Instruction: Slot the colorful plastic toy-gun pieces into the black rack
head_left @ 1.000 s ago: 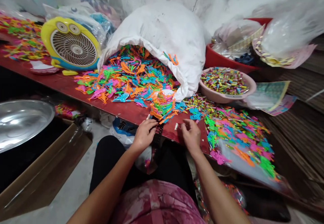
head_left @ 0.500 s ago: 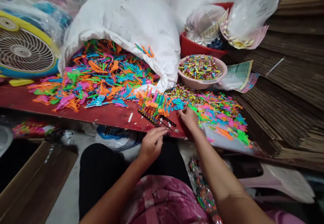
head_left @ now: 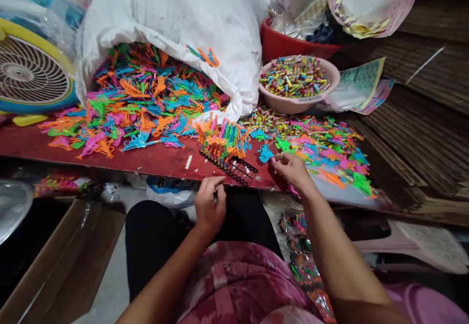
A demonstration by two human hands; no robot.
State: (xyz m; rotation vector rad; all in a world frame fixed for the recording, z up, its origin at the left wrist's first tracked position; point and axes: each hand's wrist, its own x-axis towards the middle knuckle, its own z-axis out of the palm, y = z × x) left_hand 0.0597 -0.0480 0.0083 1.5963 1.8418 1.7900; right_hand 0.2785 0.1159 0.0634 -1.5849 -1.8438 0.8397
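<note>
Currently | basin (head_left: 286,105): coloured tubes (head_left: 293,78) | sack (head_left: 176,9): plastic pieces (head_left: 146,94) | right hand (head_left: 292,168): pinching blue piece (head_left: 264,153) | left hand (head_left: 210,202): loosely open

A pink top (head_left: 234,280), mottled in darker and paler patches, is worn with black trousers (head_left: 148,241); forearms (head_left: 339,246) are bare.

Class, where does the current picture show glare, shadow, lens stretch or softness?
Head view: bright glare on the metal bowl at the left edge; head view: deep shadow beneath the red table; head view: the right forearm looks stretched toward the bottom edge; head view: toys standing in the black rack look soft, their fine detail hard to make out.
</note>
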